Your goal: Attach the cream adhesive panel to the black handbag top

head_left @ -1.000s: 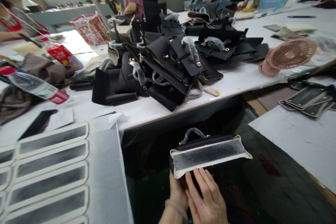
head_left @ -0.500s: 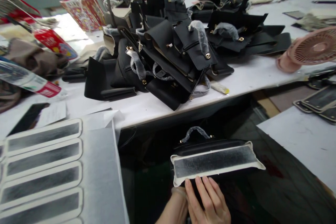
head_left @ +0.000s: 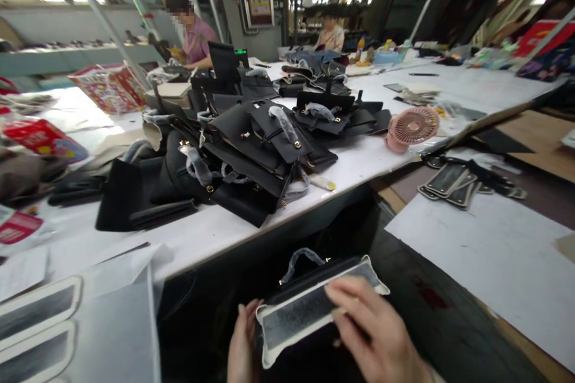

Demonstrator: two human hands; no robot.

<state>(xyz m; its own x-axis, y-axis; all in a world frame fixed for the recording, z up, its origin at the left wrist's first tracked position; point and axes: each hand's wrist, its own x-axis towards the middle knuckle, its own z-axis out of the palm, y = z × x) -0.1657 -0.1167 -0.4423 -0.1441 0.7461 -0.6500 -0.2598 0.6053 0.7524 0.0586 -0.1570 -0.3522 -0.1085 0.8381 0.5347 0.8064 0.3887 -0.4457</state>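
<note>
A black handbag lies tilted in front of me, its base turned up. Its handle is wrapped in clear plastic. On the base sits a long dark grey panel with a raised cream border. My left hand is at the bag's left end, its fingers upright against the side; their grip is partly hidden. My right hand is over the right half of the panel, fingers bent and thumb a little apart from them. Some fingertips appear to touch the panel, though they are slightly blurred.
A pile of black handbags covers the white table ahead. A pink fan stands right of it. Cream-edged dark panels lie on a sheet at left; more dark pieces lie at right. Two people sit farther back.
My view has lifted and turned right. My left hand has come out from behind the right hand to the bag's left end. The right hand has moved up onto the panel.
</note>
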